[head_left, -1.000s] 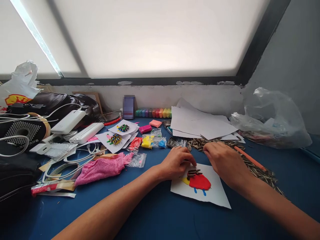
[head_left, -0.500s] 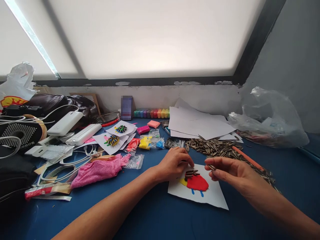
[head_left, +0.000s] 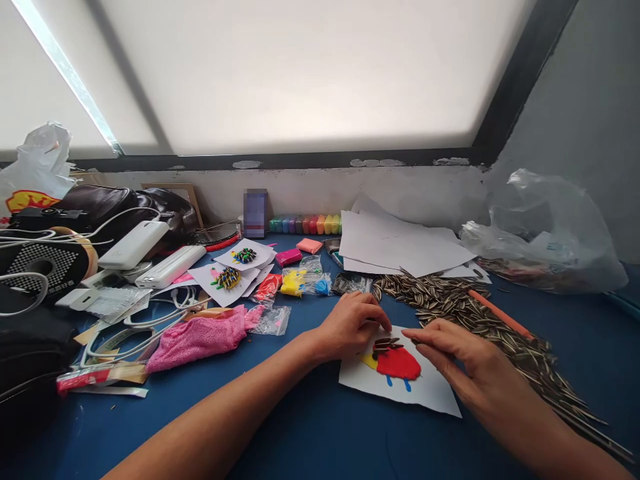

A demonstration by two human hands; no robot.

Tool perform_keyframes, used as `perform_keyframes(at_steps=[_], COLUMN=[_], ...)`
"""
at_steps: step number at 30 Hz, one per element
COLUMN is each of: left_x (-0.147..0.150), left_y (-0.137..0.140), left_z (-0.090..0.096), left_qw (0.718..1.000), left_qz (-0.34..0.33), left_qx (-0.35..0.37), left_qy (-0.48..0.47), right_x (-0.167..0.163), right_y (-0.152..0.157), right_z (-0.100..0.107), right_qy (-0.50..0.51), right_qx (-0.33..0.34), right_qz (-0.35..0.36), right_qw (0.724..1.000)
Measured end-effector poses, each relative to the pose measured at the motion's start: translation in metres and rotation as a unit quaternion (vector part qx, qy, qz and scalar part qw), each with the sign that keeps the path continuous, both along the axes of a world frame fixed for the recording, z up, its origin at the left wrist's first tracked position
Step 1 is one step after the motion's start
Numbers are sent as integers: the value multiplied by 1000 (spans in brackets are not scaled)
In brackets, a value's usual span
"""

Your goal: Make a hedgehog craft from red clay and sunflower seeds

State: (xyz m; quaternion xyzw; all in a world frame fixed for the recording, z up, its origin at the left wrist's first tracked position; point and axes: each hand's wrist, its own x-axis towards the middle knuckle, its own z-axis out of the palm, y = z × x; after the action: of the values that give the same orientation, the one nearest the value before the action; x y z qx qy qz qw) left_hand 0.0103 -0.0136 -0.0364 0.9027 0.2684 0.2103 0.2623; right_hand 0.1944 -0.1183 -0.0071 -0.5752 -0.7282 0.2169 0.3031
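Note:
My right hand point(head_left: 463, 357) pinches a striped sunflower seed point(head_left: 415, 341) between thumb and forefinger, just above the right of a small white paper point(head_left: 425, 395). On this paper lies a flat red clay shape point(head_left: 400, 364) with a yellow clay part point(head_left: 370, 361) at its left and two blue clay strips point(head_left: 407, 385) below. Several sunflower seeds point(head_left: 387, 344) stick into the top of the red clay. My left hand point(head_left: 353, 327) rests on the paper's upper left edge, fingers curled and holding it down; its fingertips are partly hidden.
A long pile of sunflower seeds point(head_left: 465, 310) spreads right, with an orange stick point(head_left: 500, 313) on it. White sheets point(head_left: 405, 243) and a plastic bag point(head_left: 555, 247) lie behind. Clay packets point(head_left: 293, 283), finished seed pictures point(head_left: 245, 256), a pink cloth point(head_left: 200, 340) and power banks point(head_left: 170, 267) sit left.
My right hand has moved left and turned palm down, bringing the pinched seed closer to the red clay. My left hand stays at the paper's edge. The view has shifted slightly.

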Motion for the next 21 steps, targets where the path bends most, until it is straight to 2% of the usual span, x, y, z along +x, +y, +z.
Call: perform_keyframes(at_steps=[2, 8, 21], left_x=[0, 0, 0], left_y=[0, 1, 2], left_z=[0, -2, -3], left_qw=[1000, 1000, 1000], left_qz=[0, -1, 0], left_qx=[1, 3, 6], left_qy=[1, -4, -6], right_x=[-2, -5, -11], right_y=[-2, -4, -3], right_z=[-1, -5, -16], right_qy=[-30, -72, -149], right_qx=[16, 53, 115], right_qz=[12, -18, -1], right_qw=[999, 996, 982])
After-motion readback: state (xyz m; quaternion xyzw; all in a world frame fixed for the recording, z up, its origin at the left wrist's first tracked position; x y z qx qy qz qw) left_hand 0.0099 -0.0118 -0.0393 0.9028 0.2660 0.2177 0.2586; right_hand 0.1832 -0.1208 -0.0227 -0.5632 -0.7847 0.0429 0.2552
